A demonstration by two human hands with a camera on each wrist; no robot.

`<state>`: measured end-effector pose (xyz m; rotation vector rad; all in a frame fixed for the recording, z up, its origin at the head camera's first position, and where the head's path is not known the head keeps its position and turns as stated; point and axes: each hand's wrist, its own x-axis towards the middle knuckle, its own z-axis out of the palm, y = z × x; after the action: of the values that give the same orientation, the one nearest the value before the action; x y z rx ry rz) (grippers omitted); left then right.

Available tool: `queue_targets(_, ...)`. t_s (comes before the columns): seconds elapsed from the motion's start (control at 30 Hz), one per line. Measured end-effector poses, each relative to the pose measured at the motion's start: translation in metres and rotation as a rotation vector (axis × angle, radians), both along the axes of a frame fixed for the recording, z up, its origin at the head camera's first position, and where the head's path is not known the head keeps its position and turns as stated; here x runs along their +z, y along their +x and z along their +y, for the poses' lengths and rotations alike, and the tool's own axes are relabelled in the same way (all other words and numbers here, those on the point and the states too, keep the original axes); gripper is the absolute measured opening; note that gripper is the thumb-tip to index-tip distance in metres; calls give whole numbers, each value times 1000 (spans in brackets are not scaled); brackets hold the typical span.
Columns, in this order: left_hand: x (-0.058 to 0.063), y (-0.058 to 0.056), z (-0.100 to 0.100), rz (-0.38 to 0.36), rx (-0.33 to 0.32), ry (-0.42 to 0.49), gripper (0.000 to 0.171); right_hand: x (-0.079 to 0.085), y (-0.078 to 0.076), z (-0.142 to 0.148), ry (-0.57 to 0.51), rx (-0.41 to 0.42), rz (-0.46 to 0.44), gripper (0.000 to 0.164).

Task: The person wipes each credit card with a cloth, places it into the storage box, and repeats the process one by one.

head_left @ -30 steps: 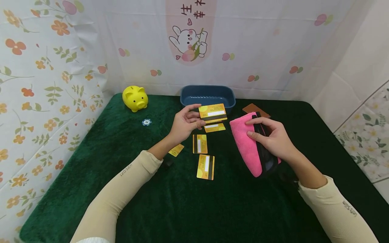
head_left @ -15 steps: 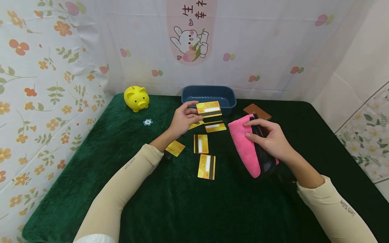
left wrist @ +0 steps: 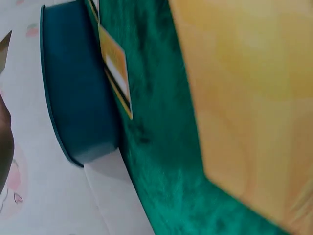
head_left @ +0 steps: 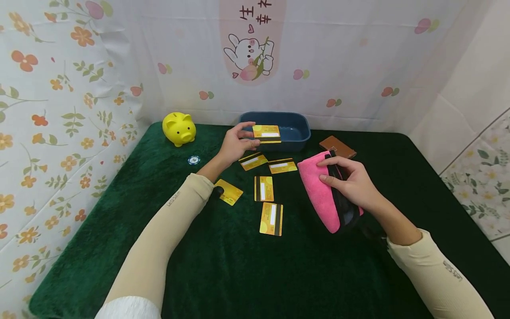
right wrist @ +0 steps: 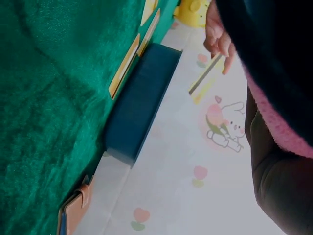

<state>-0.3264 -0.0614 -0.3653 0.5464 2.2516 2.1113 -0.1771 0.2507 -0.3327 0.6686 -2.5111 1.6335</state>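
Note:
My left hand [head_left: 236,142] pinches a yellow bank card [head_left: 267,133] between thumb and fingers, its dark stripe along the lower edge. In the head view the card overlaps the blue plastic bin [head_left: 299,141]; the right wrist view shows the card [right wrist: 205,76] raised in front of the white backdrop. My right hand [head_left: 356,180] grips a pink fuzzy pouch [head_left: 318,190] with black trim, tilted above the green cloth. Below my left hand, more yellow cards lie on the cloth, among them one card [head_left: 253,161] and another card [head_left: 282,165] near the bin.
Closer to me lie a card [head_left: 264,188], a card [head_left: 271,219] and a card [head_left: 230,193] beside the left wrist. A yellow piggy bank [head_left: 179,129] and a poker chip [head_left: 193,160] are at the left. A brown wallet [head_left: 338,146] lies beyond the right hand.
My left hand has moved away from me with its card, toward the bin, uncovering a card on the cloth. The right hand with the pink pouch has shifted slightly left.

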Motion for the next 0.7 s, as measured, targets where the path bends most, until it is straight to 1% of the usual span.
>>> queue_targets(0.17,4,-13,2,-15,15,-22,56,-1,0,-1,-12,9,-5,26)
queue_targets(0.27,4,-19,3,-22,25,-43,56,-1,1,-2,-9,9,-6,25)
queue_targets(0.43,3,-25,1,-41,50,-93,57,-1,1,-2,-5,4,-1,25)
queue_targets(0.7,3,-36,-4,-42,91,-161,58,-3,2,0,-16,16,-14,25)
